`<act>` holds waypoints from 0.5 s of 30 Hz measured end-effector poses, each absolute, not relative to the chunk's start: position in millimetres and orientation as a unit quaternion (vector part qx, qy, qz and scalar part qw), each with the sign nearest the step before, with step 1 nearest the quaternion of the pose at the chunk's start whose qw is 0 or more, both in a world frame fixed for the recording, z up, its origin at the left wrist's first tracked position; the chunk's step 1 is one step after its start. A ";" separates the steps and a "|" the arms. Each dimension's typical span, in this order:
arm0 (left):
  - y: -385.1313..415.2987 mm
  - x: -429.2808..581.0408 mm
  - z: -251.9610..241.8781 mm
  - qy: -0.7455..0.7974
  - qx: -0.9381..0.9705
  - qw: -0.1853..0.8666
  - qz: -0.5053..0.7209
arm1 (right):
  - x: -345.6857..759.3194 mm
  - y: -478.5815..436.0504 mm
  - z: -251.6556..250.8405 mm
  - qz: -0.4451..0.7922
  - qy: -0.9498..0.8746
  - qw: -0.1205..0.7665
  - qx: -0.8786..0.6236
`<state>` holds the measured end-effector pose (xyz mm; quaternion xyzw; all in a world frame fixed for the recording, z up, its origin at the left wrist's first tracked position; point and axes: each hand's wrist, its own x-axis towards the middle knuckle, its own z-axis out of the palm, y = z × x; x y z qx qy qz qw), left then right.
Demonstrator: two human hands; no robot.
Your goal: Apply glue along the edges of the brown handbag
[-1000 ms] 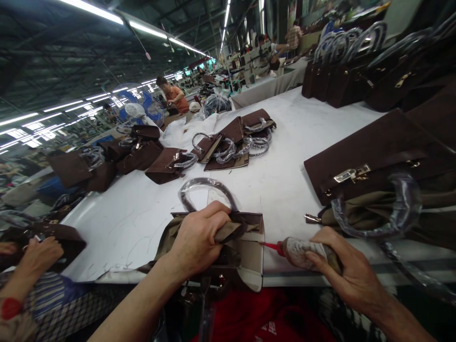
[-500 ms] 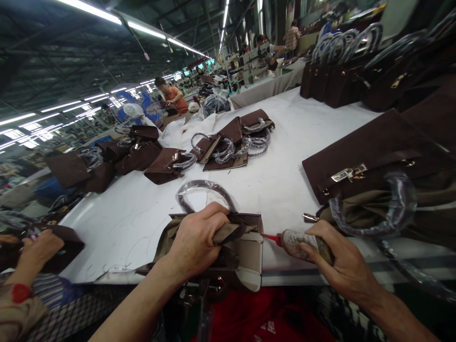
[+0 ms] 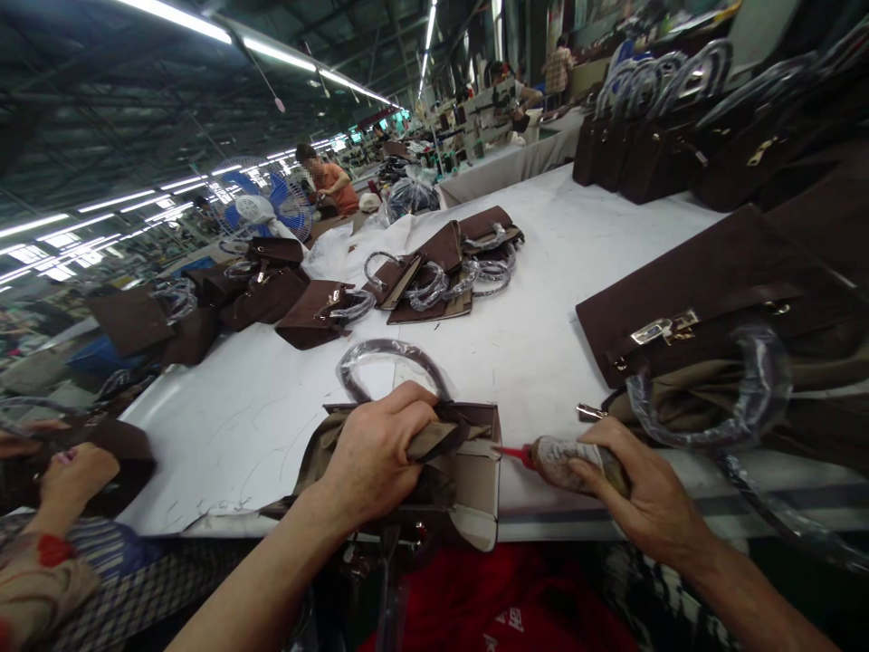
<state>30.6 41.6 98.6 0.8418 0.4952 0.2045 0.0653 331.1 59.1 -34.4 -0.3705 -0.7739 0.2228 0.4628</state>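
Observation:
My left hand (image 3: 384, 453) is closed on the folded lining of a dark brown handbag (image 3: 483, 415), which lies at the table's front edge with its pale inner side panel exposed. One plastic-wrapped handle (image 3: 390, 349) arches up behind that hand. My right hand (image 3: 652, 493) grips a glue bottle (image 3: 560, 460) with a worn label, held nearly level. Its thin red nozzle points left, with the tip at the edge of the pale panel; whether it touches, I cannot tell. Metal fittings hang at the bag's near side, partly hidden by my left wrist.
A larger brown bag (image 3: 679, 290) lies on the right of the white table (image 3: 536, 335). Several small bags (image 3: 434, 254) lie farther back, and others (image 3: 638, 158) stand at the far right. At the left, a co-worker's hand (image 3: 78, 475) works on another bag. A blue fan (image 3: 262, 208) stands behind.
The glue bottle's nozzle has shifted slightly left over the panel's edge. My left hand keeps its hold on the lining. At the left, the co-worker's hands and bag have moved a little.

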 end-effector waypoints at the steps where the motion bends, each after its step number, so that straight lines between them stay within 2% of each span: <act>1: 41.4 30.8 98.7 0.495 0.842 0.063 0.205 | 331.3 58.9 -35.0 0.212 -0.770 0.470 -0.376; 7: 41.3 31.6 98.3 0.495 0.844 0.045 0.202 | 337.6 49.4 -33.6 0.200 -0.755 0.481 -0.399; 15: 41.3 30.3 95.4 0.497 0.844 0.032 0.199 | 339.6 36.1 -30.4 0.294 -0.790 0.433 -0.320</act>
